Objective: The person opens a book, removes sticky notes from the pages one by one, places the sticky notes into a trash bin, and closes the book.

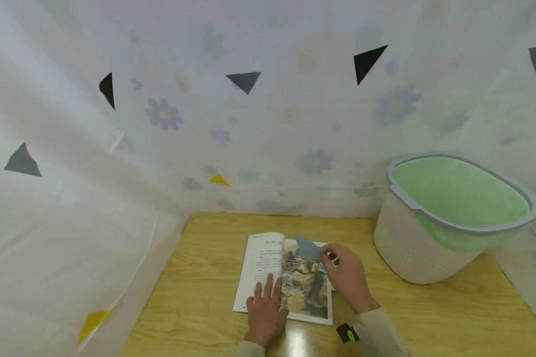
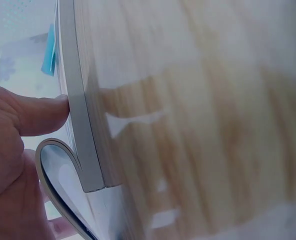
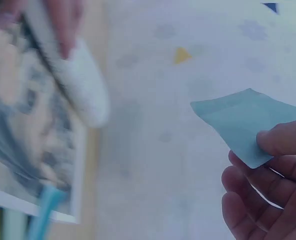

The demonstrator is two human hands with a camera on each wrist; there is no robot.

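a: where is the blue-green paper slip [image 1: 307, 247] sitting?

b: it is hanging above the picture page of the open book [image 1: 262, 258], near that page's upper edge. the right hand [image 1: 348, 275] is pinching it between thumb and forefinger; the other fingers are curling loosely below.

a: state the position of the left hand [image 1: 266, 312].

b: it is resting on the text page with its fingers spread. in the left wrist view, its thumb is touching the edge of the book, and a bundle of pages is curving into a loop beside it.

a: which parts are being obscured?

b: the right hand and the slip are covering the picture's upper right area; the left hand is hiding the lower text. the print is appearing too small to read. a blue tab [image 3: 45, 212] is projecting at the book's edge, running out of the right wrist view, where the book is blurring. a dark object [image 1: 348, 333] with a yellow patch is lying beside the right cuff [image 1: 377, 325]; its type cannot be determined.

a: describe the surroundings.

b: the wood-grain table [image 1: 192, 282] is reflecting a bright spot below the book. a pale basket [image 1: 397, 238] with a grey rim and green interior is standing at the right. behind, a whitish sheet [image 1: 272, 119] is bearing faint flowers [image 1: 164, 114] and black, grey and yellow triangles [image 1: 368, 64].
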